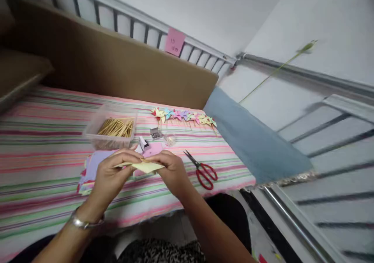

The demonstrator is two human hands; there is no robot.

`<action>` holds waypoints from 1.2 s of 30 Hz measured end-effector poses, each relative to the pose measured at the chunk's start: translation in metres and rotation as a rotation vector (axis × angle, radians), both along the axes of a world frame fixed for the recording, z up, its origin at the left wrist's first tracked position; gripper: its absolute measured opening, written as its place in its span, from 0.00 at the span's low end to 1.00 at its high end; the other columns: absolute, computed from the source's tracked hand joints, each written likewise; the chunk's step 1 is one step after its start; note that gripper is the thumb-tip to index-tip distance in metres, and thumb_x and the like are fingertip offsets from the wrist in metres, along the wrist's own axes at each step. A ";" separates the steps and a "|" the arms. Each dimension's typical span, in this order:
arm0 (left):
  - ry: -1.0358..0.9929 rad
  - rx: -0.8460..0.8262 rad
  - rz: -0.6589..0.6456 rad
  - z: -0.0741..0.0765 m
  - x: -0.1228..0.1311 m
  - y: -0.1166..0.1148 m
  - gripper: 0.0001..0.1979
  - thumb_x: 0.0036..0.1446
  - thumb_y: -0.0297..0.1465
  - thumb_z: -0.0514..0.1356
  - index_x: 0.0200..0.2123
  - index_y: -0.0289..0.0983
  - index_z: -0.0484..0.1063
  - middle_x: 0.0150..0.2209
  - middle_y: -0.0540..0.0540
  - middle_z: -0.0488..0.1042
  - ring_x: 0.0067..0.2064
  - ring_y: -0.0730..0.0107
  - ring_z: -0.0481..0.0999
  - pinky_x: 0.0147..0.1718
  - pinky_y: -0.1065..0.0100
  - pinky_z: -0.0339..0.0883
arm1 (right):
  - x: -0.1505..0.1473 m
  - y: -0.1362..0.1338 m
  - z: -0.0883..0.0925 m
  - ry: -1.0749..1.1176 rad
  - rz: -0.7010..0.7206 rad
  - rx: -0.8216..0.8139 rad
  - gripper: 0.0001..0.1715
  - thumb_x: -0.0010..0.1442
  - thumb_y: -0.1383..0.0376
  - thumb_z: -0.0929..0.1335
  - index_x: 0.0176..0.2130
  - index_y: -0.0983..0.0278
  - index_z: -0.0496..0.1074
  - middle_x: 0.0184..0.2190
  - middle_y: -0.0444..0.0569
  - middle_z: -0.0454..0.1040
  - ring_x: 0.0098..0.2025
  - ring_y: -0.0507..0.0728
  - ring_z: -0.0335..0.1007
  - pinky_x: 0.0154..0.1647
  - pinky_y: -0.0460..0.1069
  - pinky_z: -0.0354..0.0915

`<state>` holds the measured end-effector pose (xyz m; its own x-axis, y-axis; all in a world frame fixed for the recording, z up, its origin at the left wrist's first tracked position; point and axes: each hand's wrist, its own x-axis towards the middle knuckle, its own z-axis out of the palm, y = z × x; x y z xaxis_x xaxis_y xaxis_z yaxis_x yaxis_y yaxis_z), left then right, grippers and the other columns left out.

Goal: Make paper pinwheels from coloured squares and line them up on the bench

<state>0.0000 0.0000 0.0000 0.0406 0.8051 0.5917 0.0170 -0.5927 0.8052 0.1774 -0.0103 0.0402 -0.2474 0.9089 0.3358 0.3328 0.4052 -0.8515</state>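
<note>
Between my two hands is a piece of pale yellow paper (148, 167), held up over the near part of the table. My left hand (112, 173) pinches its left side, and my right hand (171, 171) grips the right side, the fingertips of both meeting close to the middle. Beneath and behind the paper lies a pink sheet (153, 149), partly covered by my hands. A stack of coloured paper (95, 165), lavender on top, lies beside my left hand. To the right of my right hand, red-handled scissors (204, 173) rest with their blades slightly apart.
A clear plastic box (92, 128) holds many thin wooden sticks (117, 127). Small open boxes (155, 133) and a little clear container (170, 140) stand near the middle. Several paper pinwheels (184, 116) lie in a row at the back. A cardboard panel (117, 68) stands behind the striped cloth (46, 146).
</note>
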 end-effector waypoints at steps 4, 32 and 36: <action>0.006 -0.012 -0.007 0.001 -0.001 -0.004 0.04 0.52 0.26 0.64 0.29 0.40 0.78 0.33 0.48 0.79 0.39 0.65 0.78 0.54 0.55 0.64 | 0.000 -0.002 -0.001 -0.007 -0.009 0.000 0.17 0.50 0.76 0.69 0.36 0.59 0.80 0.31 0.45 0.77 0.35 0.53 0.71 0.38 0.47 0.66; -0.111 -0.216 -0.088 -0.012 -0.001 0.006 0.02 0.49 0.28 0.65 0.26 0.40 0.77 0.32 0.48 0.79 0.38 0.65 0.77 0.51 0.60 0.66 | -0.001 0.000 -0.005 0.016 -0.035 -0.044 0.14 0.52 0.74 0.68 0.36 0.62 0.80 0.28 0.44 0.74 0.31 0.51 0.69 0.34 0.45 0.64; -0.108 -0.323 -0.056 -0.021 -0.007 0.010 0.03 0.47 0.32 0.66 0.26 0.40 0.75 0.34 0.47 0.79 0.42 0.60 0.77 0.48 0.61 0.68 | -0.005 0.000 -0.006 0.030 -0.057 -0.063 0.10 0.53 0.72 0.69 0.35 0.63 0.80 0.27 0.44 0.74 0.31 0.50 0.69 0.33 0.44 0.64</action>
<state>-0.0066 0.0096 -0.0214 0.0408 0.9498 0.3102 -0.1037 -0.3047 0.9468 0.1723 -0.0108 0.0345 -0.1857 0.9407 0.2838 0.3280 0.3316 -0.8845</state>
